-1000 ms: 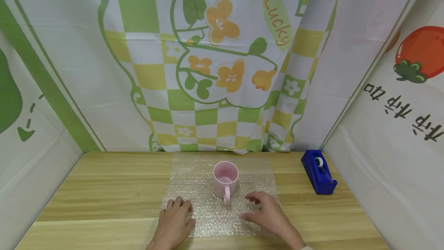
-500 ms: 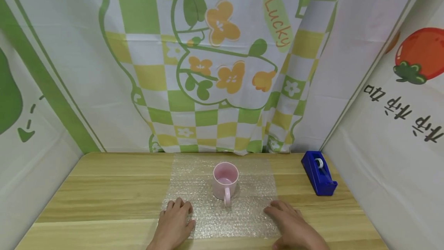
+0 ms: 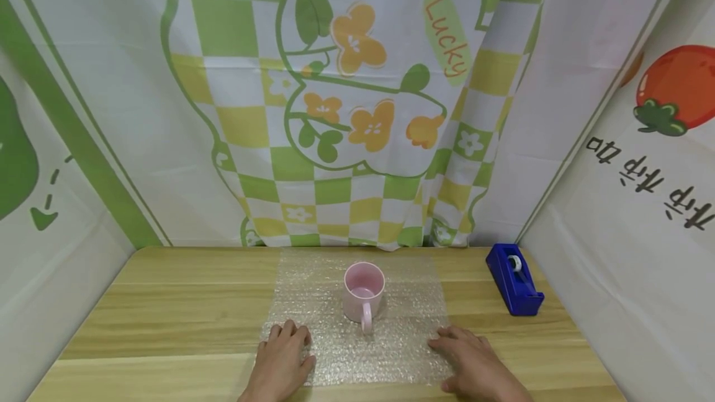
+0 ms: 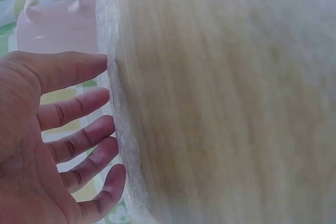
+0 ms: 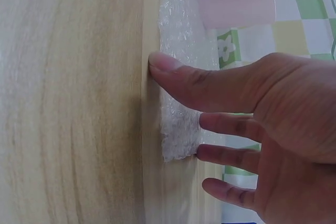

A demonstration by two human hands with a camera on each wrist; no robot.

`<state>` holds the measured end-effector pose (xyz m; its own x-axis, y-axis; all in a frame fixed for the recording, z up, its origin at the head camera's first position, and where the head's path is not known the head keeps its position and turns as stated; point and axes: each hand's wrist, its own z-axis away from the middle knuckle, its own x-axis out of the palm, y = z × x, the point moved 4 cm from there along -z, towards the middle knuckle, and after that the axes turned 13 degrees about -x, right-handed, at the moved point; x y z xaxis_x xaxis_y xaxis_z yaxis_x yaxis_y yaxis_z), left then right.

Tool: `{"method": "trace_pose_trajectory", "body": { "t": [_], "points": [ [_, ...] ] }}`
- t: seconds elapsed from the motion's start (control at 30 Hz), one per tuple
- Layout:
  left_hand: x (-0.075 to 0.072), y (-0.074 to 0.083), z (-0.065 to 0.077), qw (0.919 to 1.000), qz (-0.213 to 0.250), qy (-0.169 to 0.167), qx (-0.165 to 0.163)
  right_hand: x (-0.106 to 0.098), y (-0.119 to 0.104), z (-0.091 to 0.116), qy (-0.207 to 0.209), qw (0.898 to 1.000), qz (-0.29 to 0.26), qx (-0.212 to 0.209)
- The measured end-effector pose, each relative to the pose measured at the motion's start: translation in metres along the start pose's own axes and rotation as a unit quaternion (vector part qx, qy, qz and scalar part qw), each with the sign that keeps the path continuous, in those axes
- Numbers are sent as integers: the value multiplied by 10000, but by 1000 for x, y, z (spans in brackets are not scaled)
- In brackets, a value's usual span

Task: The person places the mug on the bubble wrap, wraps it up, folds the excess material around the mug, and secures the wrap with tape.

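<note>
Flat hands (image 3: 282, 358) on bubble wrap (image 3: 357, 321)

Flat bubble wrap (image 3: 391, 340) — pink mug (image 3: 363, 290) upright

The mug (image 3: 364, 290) stands at the middle of the bubble wrap (image 3: 301, 281), at 12 o'clock from me. My left hand (image 3: 281, 361) rests at 7 o'clock of it, my right hand (image 3: 475, 368) at 4 o'clock, the tape dispenser (image 3: 514, 278) at 3 o'clock.
</note>
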<state>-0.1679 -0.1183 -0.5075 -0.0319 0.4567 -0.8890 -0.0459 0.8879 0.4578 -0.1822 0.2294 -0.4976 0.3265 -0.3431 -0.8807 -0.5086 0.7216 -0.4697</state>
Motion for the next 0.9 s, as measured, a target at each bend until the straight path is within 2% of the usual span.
{"method": "trace_pose_trajectory", "body": {
  "t": [0.27,0.4,0.57,0.77,0.9],
  "points": [
    [3,-1,0,10000,11,-53,22,1,1,-1,113,9995,262,-160],
    [3,-1,0,9999,29,-116,-1,3,1,-1,300,9965,673,-396],
    [4,-2,-1,9999,36,-131,-25,2,0,-1,818,9846,1304,-826],
    [2,-1,-1,9999,89,-117,-8,-2,0,-1,1753,9633,1524,-1343],
    [1,-1,-1,9999,101,-110,-13,-4,1,0,1995,9581,1490,-1414]
  ]
}}
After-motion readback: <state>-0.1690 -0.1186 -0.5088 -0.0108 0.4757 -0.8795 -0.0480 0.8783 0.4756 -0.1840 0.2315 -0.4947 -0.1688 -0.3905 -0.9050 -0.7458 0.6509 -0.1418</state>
